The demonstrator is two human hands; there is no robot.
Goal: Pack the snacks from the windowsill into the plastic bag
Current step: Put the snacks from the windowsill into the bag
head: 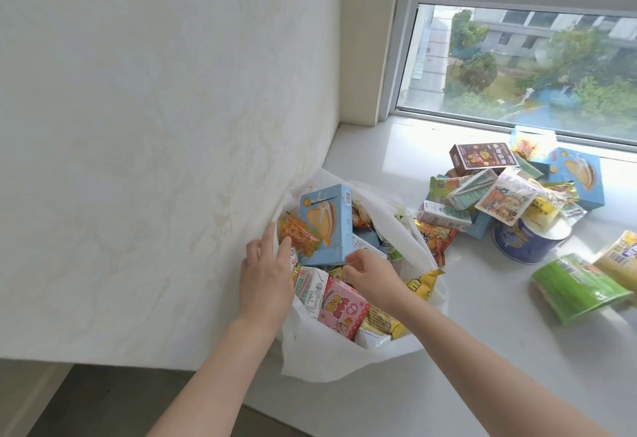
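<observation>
A white plastic bag (310, 361) stands open on the white windowsill (482, 340), pushed against the wall and packed with snacks. A light blue biscuit box (324, 223) stands tilted on top of them. My left hand (265, 274) holds the bag's left rim, which passes between thumb and fingers. My right hand (368, 274) has curled fingers and pinches the blue box's lower right corner. Lower in the bag lie a pink box (339, 309), a small milk carton (310, 288) and an orange packet (298, 235).
To the right on the sill is a loose pile: a brown box (482, 159), another blue box (575, 174), a blue tub (524, 242), a green bag (579, 290) and a yellow bag (620, 257). The wall (155, 126) is on the left and the window (517, 68) behind.
</observation>
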